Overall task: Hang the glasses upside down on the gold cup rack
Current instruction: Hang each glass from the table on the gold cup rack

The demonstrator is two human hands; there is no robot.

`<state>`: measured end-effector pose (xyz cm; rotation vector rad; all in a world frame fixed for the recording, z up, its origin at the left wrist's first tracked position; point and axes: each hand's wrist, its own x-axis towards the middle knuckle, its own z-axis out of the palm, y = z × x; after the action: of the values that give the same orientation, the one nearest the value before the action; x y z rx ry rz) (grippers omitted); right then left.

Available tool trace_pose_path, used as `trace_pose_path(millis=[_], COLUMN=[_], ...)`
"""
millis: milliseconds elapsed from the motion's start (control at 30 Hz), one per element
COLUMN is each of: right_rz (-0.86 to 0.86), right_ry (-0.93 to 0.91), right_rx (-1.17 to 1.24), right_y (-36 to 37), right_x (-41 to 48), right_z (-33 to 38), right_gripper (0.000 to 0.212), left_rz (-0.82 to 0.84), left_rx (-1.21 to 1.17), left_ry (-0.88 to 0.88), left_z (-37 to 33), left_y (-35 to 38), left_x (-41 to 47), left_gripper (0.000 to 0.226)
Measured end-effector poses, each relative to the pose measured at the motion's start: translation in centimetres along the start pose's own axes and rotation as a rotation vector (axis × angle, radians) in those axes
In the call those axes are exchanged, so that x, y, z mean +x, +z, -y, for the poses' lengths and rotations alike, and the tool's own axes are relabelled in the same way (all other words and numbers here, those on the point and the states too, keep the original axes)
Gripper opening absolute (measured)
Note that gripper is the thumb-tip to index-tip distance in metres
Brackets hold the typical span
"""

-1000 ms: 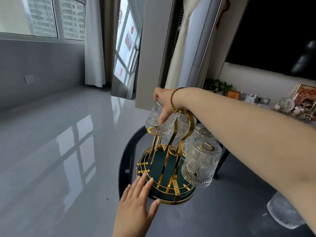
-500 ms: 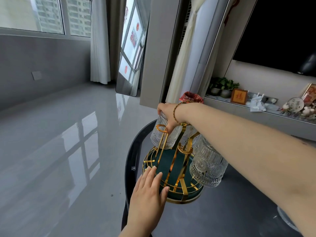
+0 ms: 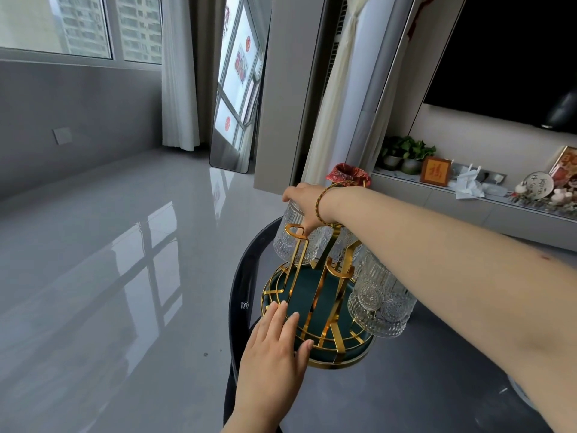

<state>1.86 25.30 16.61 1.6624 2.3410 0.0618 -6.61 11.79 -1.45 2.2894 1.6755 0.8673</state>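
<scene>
The gold cup rack (image 3: 315, 289) with a dark green round base stands near the left edge of a dark round table (image 3: 406, 385). My right hand (image 3: 304, 203) reaches over the rack's far side and grips an upside-down ribbed glass (image 3: 288, 237) by its base, at a far-left arm of the rack. Another ribbed glass (image 3: 381, 300) hangs upside down on the near right side. More glasses sit behind my right forearm, partly hidden. One gold arm (image 3: 295, 232) in front stands bare. My left hand (image 3: 274, 348) lies flat on the base's near-left rim, fingers spread.
The table's dark rim (image 3: 240, 295) curves along the left; glossy grey floor (image 3: 109, 276) lies beyond it. A leaning mirror (image 3: 237, 89), curtains and a pillar stand behind. A low shelf (image 3: 468, 198) with plants, frames and ornaments runs at the right under a dark screen.
My right hand has stayed on the far-left glass while the view has shifted closer. My left hand has slid a little further onto the rack's base.
</scene>
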Motion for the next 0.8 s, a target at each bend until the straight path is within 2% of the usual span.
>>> trace_pose_path(millis=[67,233,467,700,800], right_rz=[-0.016,-0.016,-0.039,-0.187,-0.29], right_ry=[0.0,0.004,0.013,-0.01,-0.025], right_rx=[-0.003,-0.003,0.015,0.155,0.19], right_y=[0.0,-0.2,-1.1,-2.5,-3.0], right_x=[0.0,-0.1,-0.6,-4.5,-8.5], right_z=[0.1,0.0,-0.2,-0.6,-1.6], right_gripper=[0.082,0.084,0.086,0.056,0.056], left_rz=[0.042,-0.024,0.021,0.015,0.032], left_rx=[-0.065,-0.034,-0.015,-0.078,-0.078], left_ry=[-0.019,-0.01,-0.014,-0.029,-0.02], left_z=[0.6,0.4,0.7,0.6,0.1], left_y=[0.8,0.8,1.2,0.3,-0.5], left_x=[0.0,0.0,0.1,-0.1,-1.0], left_gripper=[0.052,0.056,0.054,0.051,0.045])
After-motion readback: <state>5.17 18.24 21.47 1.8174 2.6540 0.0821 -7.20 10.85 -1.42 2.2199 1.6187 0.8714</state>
